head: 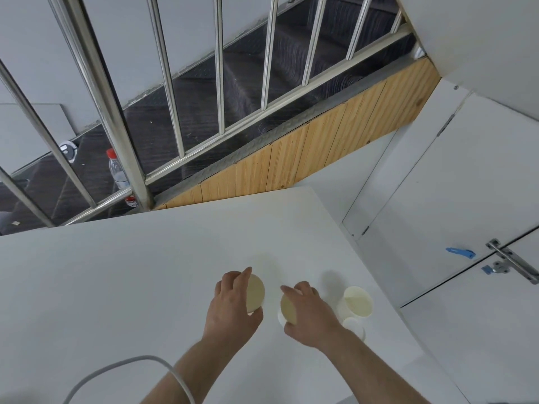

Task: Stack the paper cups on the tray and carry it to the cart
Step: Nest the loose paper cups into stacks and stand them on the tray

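Observation:
My left hand (233, 304) grips a white paper cup (256, 293) from above, its cream inside facing right. To its right, my right hand (309, 313) grips a second paper cup (288, 309), whose cream inside faces left. Both cups are just above the white table (145, 272), a short gap between them. Another paper cup (357, 301) stands upright and open just right of my right hand. In front of that one, a further cup (354, 326) is partly hidden by my right wrist. No tray or cart is in view.
A grey cable (116, 367) loops over the table's near left part. Beyond the far edge are a steel railing (116, 118), dark stairs and a plastic bottle (118, 170). White cabinet doors with a metal latch (507, 259) stand to the right.

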